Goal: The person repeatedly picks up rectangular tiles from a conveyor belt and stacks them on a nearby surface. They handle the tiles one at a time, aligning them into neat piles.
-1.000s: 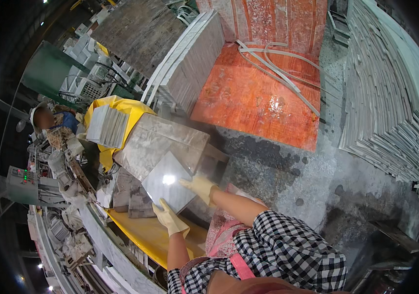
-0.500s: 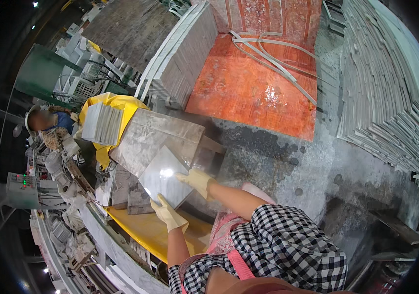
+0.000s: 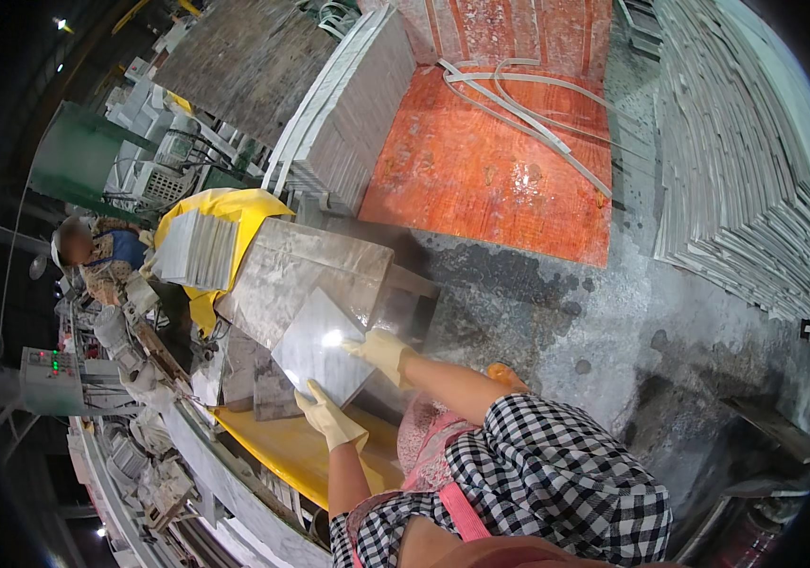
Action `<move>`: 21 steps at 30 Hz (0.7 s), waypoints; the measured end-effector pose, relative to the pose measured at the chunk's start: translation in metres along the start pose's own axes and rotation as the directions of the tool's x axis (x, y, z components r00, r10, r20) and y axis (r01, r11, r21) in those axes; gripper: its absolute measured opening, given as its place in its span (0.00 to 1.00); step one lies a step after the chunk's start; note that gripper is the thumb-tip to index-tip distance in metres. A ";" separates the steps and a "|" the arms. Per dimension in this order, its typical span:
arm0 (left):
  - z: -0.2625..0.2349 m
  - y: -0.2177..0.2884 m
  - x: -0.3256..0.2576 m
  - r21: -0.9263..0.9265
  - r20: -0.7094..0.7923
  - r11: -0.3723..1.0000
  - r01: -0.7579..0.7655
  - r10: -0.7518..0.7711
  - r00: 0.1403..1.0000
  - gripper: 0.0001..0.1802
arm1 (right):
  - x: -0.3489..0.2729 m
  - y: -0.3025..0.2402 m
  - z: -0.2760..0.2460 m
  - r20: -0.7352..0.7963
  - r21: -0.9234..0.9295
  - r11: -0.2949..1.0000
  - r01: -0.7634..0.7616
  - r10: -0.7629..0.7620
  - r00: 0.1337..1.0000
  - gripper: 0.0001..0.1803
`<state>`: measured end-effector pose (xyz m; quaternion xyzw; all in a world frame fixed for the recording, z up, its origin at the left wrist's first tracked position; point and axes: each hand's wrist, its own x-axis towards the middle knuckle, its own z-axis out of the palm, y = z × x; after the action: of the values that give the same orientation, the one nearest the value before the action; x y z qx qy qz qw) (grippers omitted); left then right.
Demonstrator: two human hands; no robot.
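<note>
A square grey-white stone tile (image 3: 318,352) is held between my two hands, its face shiny with a bright reflection. My left hand (image 3: 329,418), in a cream rubber glove, grips the tile's near corner with the thumb on top. My right hand (image 3: 382,356), gloved alike, is closed on the right corner. The fingers beneath the tile are hidden. Just beyond the tile lies a worn, grey-brown board-topped table (image 3: 315,260). A stack of similar tiles (image 3: 199,248) stands on a yellow cloth (image 3: 255,220) at its far left end.
Tall stacks of stone tiles stand at the right (image 3: 722,161) and far middle (image 3: 339,123). An orange sheet (image 3: 490,161) with loose white strips (image 3: 519,114) covers part of the wet floor. A machine line (image 3: 206,473) runs along the left, where a person (image 3: 107,251) stands.
The tile and both hands stay nearly in place, with the whole view shifting slightly. An orange shoe tip now shows beside my right forearm. The person at the left has moved a little.
</note>
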<state>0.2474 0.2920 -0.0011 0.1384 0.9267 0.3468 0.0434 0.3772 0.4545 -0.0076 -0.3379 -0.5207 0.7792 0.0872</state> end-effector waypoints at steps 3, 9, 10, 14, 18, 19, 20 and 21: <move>-0.002 0.004 -0.002 0.010 0.003 1.000 -0.015 0.015 1.000 0.44 | -0.026 -0.029 -0.002 -0.086 -0.014 0.996 -0.090 0.089 0.992 0.33; -0.002 0.006 -0.002 -0.104 0.034 0.993 0.049 -0.046 0.998 0.43 | -0.062 -0.075 -0.012 -0.010 -0.074 0.979 -0.188 0.188 0.982 0.24; -0.001 0.004 -0.002 -0.126 0.043 0.991 0.056 -0.050 0.998 0.43 | -0.066 -0.077 -0.014 0.020 0.021 0.984 -0.174 0.174 0.985 0.23; -0.002 0.003 -0.004 -0.187 0.118 0.976 0.113 -0.091 0.989 0.47 | -0.065 -0.068 -0.015 0.109 0.059 0.998 0.002 -0.008 0.994 0.24; -0.008 0.014 -0.011 -0.223 0.158 0.957 0.183 -0.150 0.976 0.49 | -0.039 -0.047 -0.010 0.017 -0.015 0.998 -0.057 0.057 0.998 0.29; -0.010 0.018 -0.013 -0.233 0.156 0.955 0.183 -0.149 0.976 0.49 | -0.032 -0.041 -0.008 0.000 -0.027 0.998 -0.065 0.065 0.998 0.30; -0.011 0.021 -0.015 -0.234 0.151 0.955 0.183 -0.150 0.977 0.49 | -0.027 -0.035 -0.007 -0.014 -0.042 0.997 -0.069 0.068 0.998 0.32; -0.011 0.023 -0.018 -0.223 0.139 0.954 0.203 -0.175 0.975 0.49 | -0.021 -0.029 -0.005 -0.030 -0.064 0.995 -0.073 0.071 0.997 0.33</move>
<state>0.2676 0.2966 0.0225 0.0632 0.8837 0.4397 0.1472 0.3899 0.4610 0.0262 -0.3697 -0.5320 0.7598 0.0552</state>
